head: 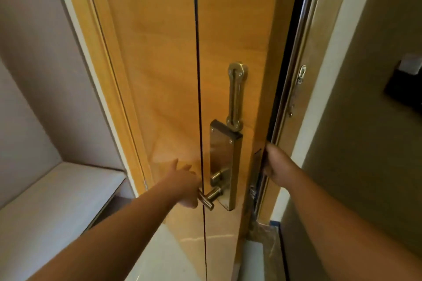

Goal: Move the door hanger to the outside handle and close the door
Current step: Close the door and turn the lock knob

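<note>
Head view. The wooden door [164,75] stands ajar, with a dark gap along its right edge beside the frame [303,102]. Left hand [182,183] is on the inside lever handle [209,198], fingers curled round its end, the upper ones lifted loosely. Right hand [277,164] reaches round the door's edge near the latch; its fingers are hidden behind the door, so I cannot tell whether they are spread or pinching anything. Metal lock plate [225,166] sits above the handle, and a swing-bar guard [236,96] above that. The door hanger is not visible; its position cannot be told.
</note>
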`<state>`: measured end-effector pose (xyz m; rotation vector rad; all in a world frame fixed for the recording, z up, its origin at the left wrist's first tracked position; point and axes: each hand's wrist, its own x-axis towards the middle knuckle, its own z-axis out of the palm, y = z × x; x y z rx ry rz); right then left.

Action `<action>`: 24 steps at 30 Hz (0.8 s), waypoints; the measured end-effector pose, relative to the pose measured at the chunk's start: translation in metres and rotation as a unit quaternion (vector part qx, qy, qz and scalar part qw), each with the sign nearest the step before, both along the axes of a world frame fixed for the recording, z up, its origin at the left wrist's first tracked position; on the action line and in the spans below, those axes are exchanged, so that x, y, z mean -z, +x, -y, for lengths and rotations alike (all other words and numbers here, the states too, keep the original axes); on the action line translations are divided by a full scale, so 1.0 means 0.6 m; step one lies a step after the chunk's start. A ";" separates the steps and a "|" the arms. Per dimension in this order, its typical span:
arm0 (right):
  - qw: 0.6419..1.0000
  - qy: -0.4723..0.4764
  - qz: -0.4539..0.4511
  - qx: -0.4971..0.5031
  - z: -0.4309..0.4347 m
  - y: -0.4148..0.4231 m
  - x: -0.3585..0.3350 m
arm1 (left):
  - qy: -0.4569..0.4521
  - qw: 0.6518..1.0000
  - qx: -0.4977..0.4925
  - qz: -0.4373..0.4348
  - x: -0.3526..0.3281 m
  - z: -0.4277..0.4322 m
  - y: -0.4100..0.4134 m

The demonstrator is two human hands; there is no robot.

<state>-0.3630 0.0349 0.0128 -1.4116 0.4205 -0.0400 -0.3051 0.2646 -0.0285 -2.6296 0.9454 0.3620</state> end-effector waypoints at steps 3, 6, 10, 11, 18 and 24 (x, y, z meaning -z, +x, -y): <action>0.999 -0.031 0.021 0.002 0.063 0.026 -0.015 | 0.020 1.000 0.010 0.010 0.025 0.087 0.051; 0.995 -0.076 0.047 0.038 0.137 0.053 -0.012 | -0.009 0.999 -0.006 -0.042 0.037 0.164 0.097; 0.981 -0.133 0.072 0.121 0.212 0.083 0.019 | -0.048 0.998 -0.028 -0.043 0.041 0.255 0.150; 0.976 -0.156 0.068 0.138 0.225 0.089 0.028 | -0.045 0.997 -0.032 -0.050 0.037 0.279 0.160; 0.958 -0.250 0.008 0.140 0.298 0.170 0.057 | 0.011 0.994 0.053 -0.100 0.004 0.428 0.275; 0.947 -0.289 -0.006 0.141 0.336 0.269 0.069 | -0.154 0.977 0.085 -0.121 0.047 0.514 0.373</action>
